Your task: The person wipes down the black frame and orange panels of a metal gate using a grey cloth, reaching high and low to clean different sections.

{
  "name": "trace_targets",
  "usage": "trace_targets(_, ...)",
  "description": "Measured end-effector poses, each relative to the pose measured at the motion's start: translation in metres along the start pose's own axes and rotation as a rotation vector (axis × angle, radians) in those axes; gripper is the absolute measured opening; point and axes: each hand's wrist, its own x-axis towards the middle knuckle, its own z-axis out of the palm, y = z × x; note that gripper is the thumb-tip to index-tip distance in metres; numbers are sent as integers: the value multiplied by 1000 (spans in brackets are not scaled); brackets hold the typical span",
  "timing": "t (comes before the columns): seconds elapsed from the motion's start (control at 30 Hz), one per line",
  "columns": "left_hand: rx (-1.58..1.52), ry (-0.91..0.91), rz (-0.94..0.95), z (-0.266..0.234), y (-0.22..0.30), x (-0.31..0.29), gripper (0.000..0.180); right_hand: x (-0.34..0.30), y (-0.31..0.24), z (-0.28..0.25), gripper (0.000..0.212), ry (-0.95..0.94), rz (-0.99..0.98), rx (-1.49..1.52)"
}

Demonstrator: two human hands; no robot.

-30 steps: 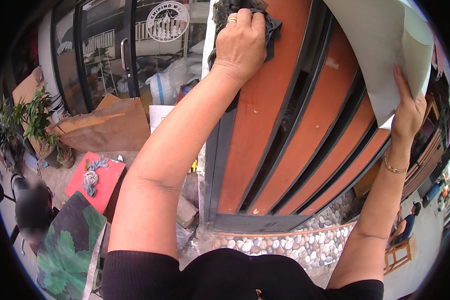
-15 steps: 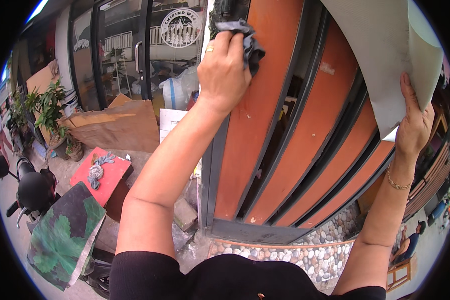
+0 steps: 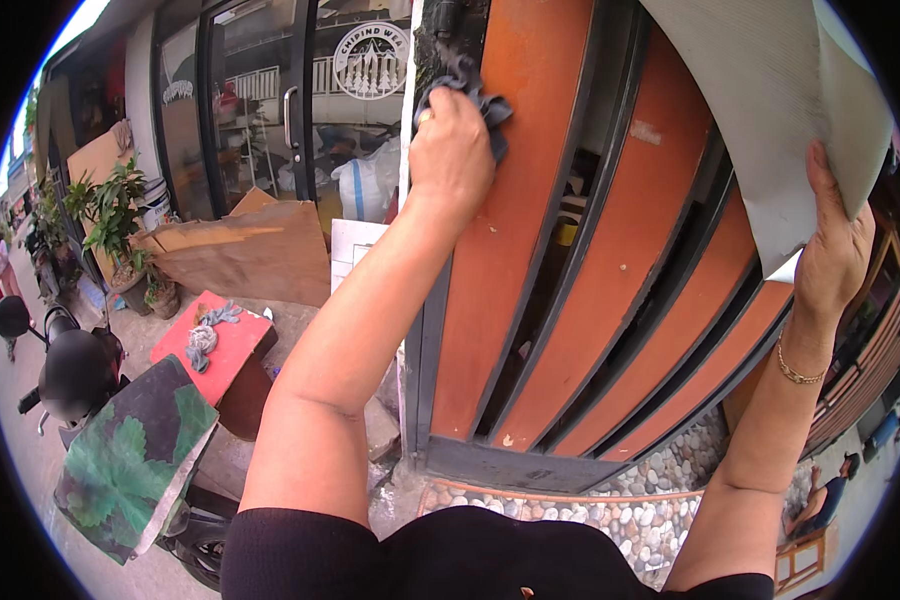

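Note:
Bunched under my left hand (image 3: 452, 150) is a dark grey rag (image 3: 492, 108), pressed to the upper left edge of a gate with orange slats (image 3: 520, 210) and a dark metal frame. The fingers curl round the cloth. My right hand (image 3: 838, 245) grips the lower edge of a big grey sheet (image 3: 760, 110), its thumb lying on the front face and its other fingers mostly hidden. The sheet curves over the upper right part of the gate and covers the slats there.
At left, crumpled grey cloths (image 3: 204, 338) lie on a red-topped box (image 3: 185, 370). Closer stands a motorbike (image 3: 75, 375) beside a leaf-patterned cover (image 3: 130, 465). Potted plants (image 3: 115, 225) and a leaning wooden board (image 3: 240, 250) stand before a glass door (image 3: 260, 110). Another person (image 3: 825, 500) sits far right.
My left hand and the rag have shifted slightly down along the gate's edge. My right hand still holds the sheet in nearly the same place. The view has turned a little.

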Motion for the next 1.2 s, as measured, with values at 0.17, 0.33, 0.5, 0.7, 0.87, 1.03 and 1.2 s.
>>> trace_targets(0.17,-265,-91,-103,-38,-27,-38,23,9,-16,3,28,31,120,311)
trace_targets(0.33,-148,363,-216,-7,-18,44,28,13,-22,13,26,40,117,195)
trace_targets(0.5,-78,383,-96,26,-3,9,51,3,-13,25,25,50,131,360)
trace_targets(0.7,-232,138,-236,29,-5,-110,53,-4,3,6,35,-45,37,-6)
trace_targets(0.87,-272,-46,-404,38,-7,-300,50,-11,-1,11,36,-68,-81,-169)
trace_targets(1.03,-435,-193,-684,26,9,-393,49,-17,-3,18,34,-32,-2,-111)
trace_targets(1.2,-293,67,-578,27,9,-268,42,-14,1,13,32,-45,-116,-266)
